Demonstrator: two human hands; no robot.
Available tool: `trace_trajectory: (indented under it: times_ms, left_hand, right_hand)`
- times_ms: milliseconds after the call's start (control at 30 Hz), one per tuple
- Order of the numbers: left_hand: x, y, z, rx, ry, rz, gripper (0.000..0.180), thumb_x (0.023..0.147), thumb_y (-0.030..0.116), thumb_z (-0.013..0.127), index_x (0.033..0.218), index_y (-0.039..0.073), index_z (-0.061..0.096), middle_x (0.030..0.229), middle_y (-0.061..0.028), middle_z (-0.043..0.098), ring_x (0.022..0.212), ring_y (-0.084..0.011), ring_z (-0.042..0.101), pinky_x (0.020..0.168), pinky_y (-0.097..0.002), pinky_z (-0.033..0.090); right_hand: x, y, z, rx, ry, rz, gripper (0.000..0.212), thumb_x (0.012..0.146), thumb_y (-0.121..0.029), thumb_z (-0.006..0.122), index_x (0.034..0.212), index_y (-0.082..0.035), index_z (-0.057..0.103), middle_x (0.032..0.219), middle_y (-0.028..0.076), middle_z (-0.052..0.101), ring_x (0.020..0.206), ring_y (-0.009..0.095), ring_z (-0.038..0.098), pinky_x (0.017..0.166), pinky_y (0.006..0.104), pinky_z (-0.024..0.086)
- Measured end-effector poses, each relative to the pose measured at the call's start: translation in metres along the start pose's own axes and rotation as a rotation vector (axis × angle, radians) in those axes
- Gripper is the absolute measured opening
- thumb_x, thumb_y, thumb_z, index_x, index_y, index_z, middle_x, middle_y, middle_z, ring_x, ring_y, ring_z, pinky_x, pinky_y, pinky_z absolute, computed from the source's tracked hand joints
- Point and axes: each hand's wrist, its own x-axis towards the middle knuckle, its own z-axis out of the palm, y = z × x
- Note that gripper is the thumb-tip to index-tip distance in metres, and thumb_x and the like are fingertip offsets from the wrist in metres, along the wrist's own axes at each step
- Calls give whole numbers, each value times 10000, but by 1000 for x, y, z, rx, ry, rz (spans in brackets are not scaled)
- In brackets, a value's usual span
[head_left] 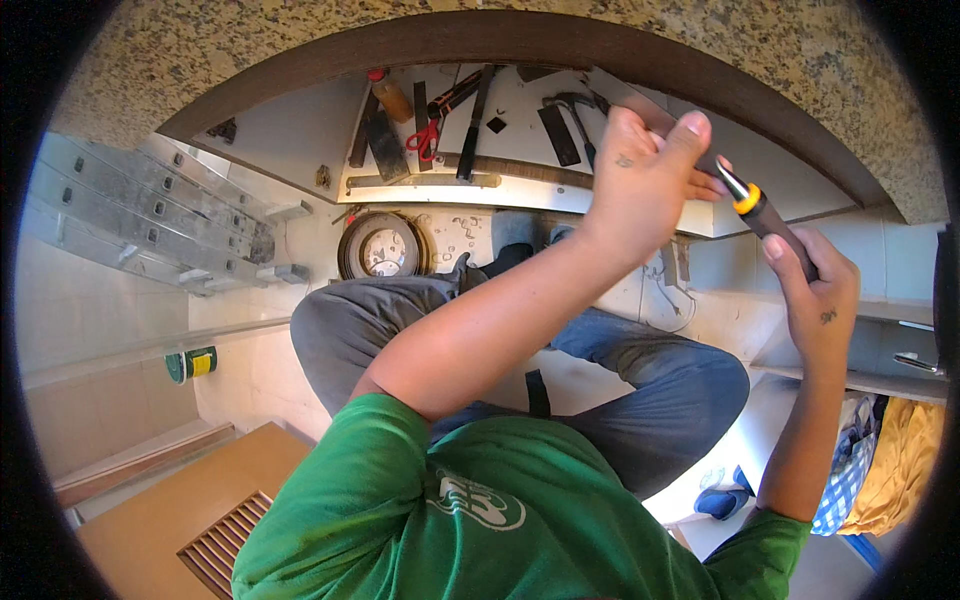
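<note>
My right hand point(815, 285) is wrapped round the dark handle of a chisel-like tool point(770, 222) with a yellow collar and a shiny metal neck. The tool points up and left, toward my left hand point(640, 185). My left hand is closed round a flat grey-brown strip point(628, 94), thumb on top, near the cabinet's front edge. The tool's tip is hidden behind my left fingers, so I cannot tell whether it touches the strip. Beyond my left hand, a hammer point(577, 118) lies on the cabinet floor beside a dark flat piece point(558, 136).
A speckled stone countertop point(480, 8) overhangs the cabinet. Inside lie red-handled scissors point(424, 140), a bottle with a red cap point(391, 98) and several dark strips. A coil of edging point(350, 250) rests on the floor. An aluminium ladder point(130, 215) stands at left.
</note>
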Motion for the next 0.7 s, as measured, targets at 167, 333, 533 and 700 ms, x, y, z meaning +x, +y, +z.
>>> trace_trajectory:
  times_ms: [167, 333, 533, 700]
  left_hand:
    - [3, -1, -10, 1, -21, 22, 492, 974, 269, 695, 1074, -19, 308, 945, -236, 639, 768, -294, 729, 654, -410, 645]
    - [3, -6, -4, 0, -27, -1, 467, 967, 268, 705, 1071, -15, 348, 936, -224, 641, 750, -293, 726, 649, -400, 643]
    - [2, 23, -29, 31, 95, 173, 449, 978, 261, 686, 1071, 32, 311, 915, -202, 636, 760, -291, 732, 678, -434, 651]
    - [-7, 25, -42, 49, 81, 70, 448, 991, 273, 670, 1055, 23, 302, 942, -208, 619, 817, -300, 731, 672, -415, 652]
  right_hand:
    - [3, 2, 4, 3, 6, -67, 398, 873, -342, 788, 876, 40, 676, 618, 38, 483, 599, 104, 433, 540, 296, 353]
    - [4, -2, 2, 6, 24, -70, 397, 870, -355, 793, 851, 25, 678, 611, 42, 480, 591, 109, 437, 535, 301, 360]
    - [16, -21, 26, 33, 50, -204, 395, 849, -360, 807, 819, 10, 671, 606, 68, 507, 569, 140, 460, 532, 325, 385]
    - [14, -24, 34, -3, -3, -198, 376, 856, -351, 796, 840, 5, 674, 611, 90, 510, 564, 154, 463, 539, 325, 388]
